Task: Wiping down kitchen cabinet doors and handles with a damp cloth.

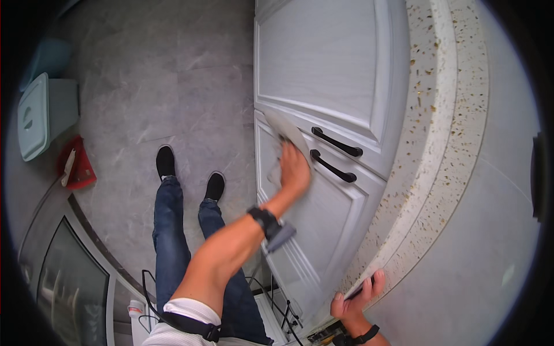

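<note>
My left hand (295, 169) is pressed against the lower white panelled cabinet door (320, 229) with a pale grey cloth (283, 124) under and around its fingers. The hand and cloth are slightly blurred. Beside them are two black bar handles (336, 142), one on each door. My right hand (357, 298) grips the edge of the speckled stone countertop (433, 173) at lower right, thumb on one side and fingers on the other. A thin dark strip shows between its fingers; what it is cannot be told.
A lidded pale bin (34, 116) and a red dustpan (84, 173) are on the grey tiled floor at left. My feet in black shoes (215, 186) stand before the cabinets. Black cables (283, 298) hang near a white appliance or shelf at the bottom. A glass-panelled door (73, 285) is at lower left.
</note>
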### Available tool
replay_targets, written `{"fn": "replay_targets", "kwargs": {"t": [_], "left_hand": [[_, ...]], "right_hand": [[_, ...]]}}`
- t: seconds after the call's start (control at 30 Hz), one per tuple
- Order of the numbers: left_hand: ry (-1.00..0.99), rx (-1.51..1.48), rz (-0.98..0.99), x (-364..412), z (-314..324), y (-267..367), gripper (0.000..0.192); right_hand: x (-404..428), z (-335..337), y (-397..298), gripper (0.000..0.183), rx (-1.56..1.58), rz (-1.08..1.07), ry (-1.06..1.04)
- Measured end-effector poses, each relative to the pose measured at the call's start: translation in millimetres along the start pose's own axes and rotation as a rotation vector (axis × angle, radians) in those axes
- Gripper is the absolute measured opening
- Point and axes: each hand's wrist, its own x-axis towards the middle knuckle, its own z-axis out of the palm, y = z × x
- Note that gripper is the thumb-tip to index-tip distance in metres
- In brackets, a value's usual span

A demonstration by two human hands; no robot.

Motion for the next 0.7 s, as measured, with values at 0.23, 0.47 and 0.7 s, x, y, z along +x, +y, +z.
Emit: {"fn": "replay_targets", "kwargs": {"t": [0.23, 0.47, 0.7], "left_hand": [[-0.102, 0.253, 0.483, -183.8, -12.4, 46.4, 0.047], [-0.423, 0.173, -0.131, -256.2, -44.7, -19.6, 0.043], [-0.832, -1.138, -1.136, -217.1, -143.4, -33.8, 0.059]], "right_hand": [[7.4, 6.6, 0.2, 0.080, -0.022, -0.028, 0.011], [10.8, 5.6, -6.7, 0.075, -0.038, -0.006, 0.090], [20.6, 8.5, -14.0, 0.073, 0.005, -0.018, 0.143]]}}
